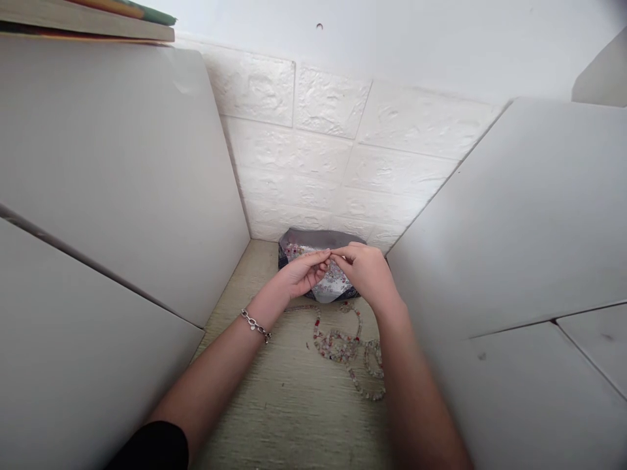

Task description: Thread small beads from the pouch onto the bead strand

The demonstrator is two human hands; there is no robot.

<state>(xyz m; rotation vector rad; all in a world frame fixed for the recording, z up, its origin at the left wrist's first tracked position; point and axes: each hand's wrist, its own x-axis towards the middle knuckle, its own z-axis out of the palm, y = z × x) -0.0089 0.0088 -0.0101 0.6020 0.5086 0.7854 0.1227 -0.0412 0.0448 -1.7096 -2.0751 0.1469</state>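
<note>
My left hand and my right hand meet at the fingertips above an open bag with small beads in its shiny interior. The fingers of both hands are pinched together, and whatever is between them is too small to name. A silver chain bracelet circles my left wrist. Below the bag, a long beaded strand lies in loose coils on the pale green surface, partly hidden by my right forearm.
White cabinets stand on the left and right. A white brick-patterned wall closes off the back. Books lie on top of the left cabinet.
</note>
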